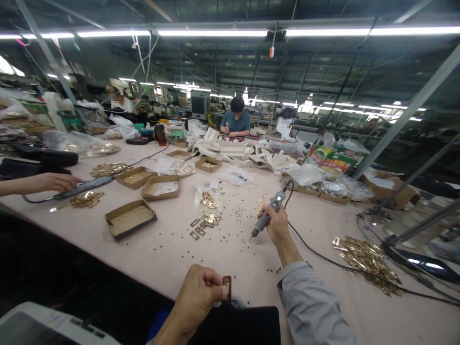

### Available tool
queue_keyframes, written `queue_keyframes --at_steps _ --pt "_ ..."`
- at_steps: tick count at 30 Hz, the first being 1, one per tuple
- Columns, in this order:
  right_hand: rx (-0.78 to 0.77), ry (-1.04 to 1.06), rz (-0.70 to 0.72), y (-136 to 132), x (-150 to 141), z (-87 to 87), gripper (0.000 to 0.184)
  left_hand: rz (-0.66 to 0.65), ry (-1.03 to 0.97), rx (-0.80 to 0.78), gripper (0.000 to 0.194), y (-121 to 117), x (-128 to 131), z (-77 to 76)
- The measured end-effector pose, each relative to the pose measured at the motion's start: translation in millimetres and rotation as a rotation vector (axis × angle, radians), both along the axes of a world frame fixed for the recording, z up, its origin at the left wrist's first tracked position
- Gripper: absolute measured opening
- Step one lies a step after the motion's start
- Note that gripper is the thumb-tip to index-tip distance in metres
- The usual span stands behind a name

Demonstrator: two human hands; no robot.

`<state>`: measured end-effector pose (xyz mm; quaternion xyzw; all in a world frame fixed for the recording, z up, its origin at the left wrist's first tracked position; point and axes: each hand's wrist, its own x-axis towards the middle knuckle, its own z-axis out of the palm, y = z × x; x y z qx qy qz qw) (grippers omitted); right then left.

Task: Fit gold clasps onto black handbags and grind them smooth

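My left hand (201, 292) pinches a small gold metal plate (227, 287) between thumb and fingers near the table's front edge. Below it lies a black piece (247, 323) whose kind I cannot make out. In my right hand (276, 223) is a grey electric screwdriver (268, 213), its bit pointing down and left, just above the tabletop. A black cord (312, 249) runs from its rear end across the table. Small dark screws (223, 237) are scattered between the hands. Several gold frame-shaped plates (206, 224) lie in a loose group left of the screwdriver.
Open cardboard trays (131, 218) stand on the left. A heap of gold plates (370, 263) lies at the right, beside a metal lamp arm. A co-worker's hand (59, 183) rests by another grey electric screwdriver (84, 187). A person (236, 120) sits across the table behind white scraps.
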<state>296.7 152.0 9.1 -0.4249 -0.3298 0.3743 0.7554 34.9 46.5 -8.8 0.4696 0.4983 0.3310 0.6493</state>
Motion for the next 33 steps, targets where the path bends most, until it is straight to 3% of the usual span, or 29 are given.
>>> queue_keyframes --at_steps 13,18,22,26,33 --pt "-0.018 -0.014 -0.015 0.9 2.4 -4.7 0.045 0.027 0.031 0.023 0.014 3.0 0.0 -14.4" --pt "-0.010 0.022 -0.008 0.2 1.8 -3.8 0.046 0.019 0.020 0.028 0.015 2.0 -1.5 -12.0" --pt "0.025 0.090 0.004 -7.1 2.9 7.4 0.049 0.013 0.025 0.032 0.012 0.9 -3.2 -8.0" --pt "0.042 0.181 0.092 -25.5 0.9 23.6 0.046 0.009 0.037 0.023 0.009 0.6 -2.8 -4.6" --pt "0.040 0.505 0.442 -57.2 -30.8 40.3 0.032 0.069 0.073 -0.020 0.003 -1.1 3.9 16.4"
